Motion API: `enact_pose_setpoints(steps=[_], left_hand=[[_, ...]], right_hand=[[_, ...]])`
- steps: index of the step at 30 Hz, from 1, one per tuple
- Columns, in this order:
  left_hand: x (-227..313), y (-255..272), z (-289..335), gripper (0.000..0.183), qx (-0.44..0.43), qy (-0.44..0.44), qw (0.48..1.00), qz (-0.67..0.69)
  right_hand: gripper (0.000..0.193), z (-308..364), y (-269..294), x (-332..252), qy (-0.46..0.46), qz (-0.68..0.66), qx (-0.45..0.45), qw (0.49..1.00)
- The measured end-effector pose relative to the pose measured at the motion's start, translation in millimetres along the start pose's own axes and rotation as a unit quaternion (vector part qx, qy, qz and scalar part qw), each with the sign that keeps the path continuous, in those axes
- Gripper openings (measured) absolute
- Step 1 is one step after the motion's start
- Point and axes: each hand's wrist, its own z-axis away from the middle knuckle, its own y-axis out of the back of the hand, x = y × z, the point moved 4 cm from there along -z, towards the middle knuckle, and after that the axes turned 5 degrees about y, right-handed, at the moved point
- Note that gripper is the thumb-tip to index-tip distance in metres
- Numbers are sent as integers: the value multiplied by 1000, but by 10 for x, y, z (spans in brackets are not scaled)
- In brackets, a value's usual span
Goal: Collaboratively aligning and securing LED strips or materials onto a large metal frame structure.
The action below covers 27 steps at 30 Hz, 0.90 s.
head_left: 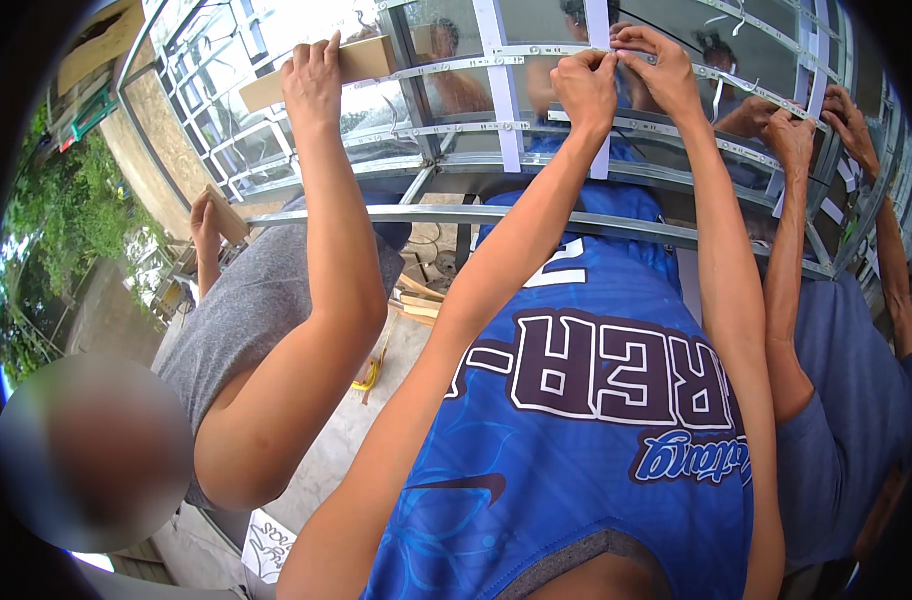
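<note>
My left hand (585, 90) is closed in a pinch beside a white upright strip (600, 165) on the metal frame. Close to its right, my right hand (660, 72) has thumb and forefinger pressed together. The fingertips of both hands meet at a thin white crosswise strip (539, 51) dotted with small round spots, like an LED strip. Whatever lies between my fingers is too small to make out. Behind the strips, a dark glossy panel (466, 88) reflects people.
On the left, a co-worker in grey holds a brown flat block (367, 60) against the frame. At the right, another co-worker's hands (794, 138) work at the strips. A metal rail (416, 213) crosses in front of me. Wood pieces (416, 300) lie on the ground below.
</note>
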Motion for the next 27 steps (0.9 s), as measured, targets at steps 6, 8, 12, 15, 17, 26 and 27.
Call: enact_pose_setpoints(steps=[6,8,12,15,17,26,27], left_hand=[[-13,41,-22,24,14,-4,1000,1],[-8,35,-22,25,14,-3,1000,-3],[16,19,-19,25,6,10,1000,0],[7,-1,-35,25,7,8,1000,0],[-14,4,-31,24,9,8,1000,3],[18,8,-12,25,28,-6,999,32],[6,-7,-10,26,11,14,999,38]], right_hand=[[25,-28,-52,-33,3,28,-29,999],[26,-36,-55,0,4,29,-38,999],[23,-44,-42,19,13,1,-9,1000],[24,-49,-3,7,10,23,-13,1000],[24,-37,-25,-1,13,46,-3,999],[17,39,-12,-177,135,311,31,940],[17,48,-14,-221,147,350,32,925]])
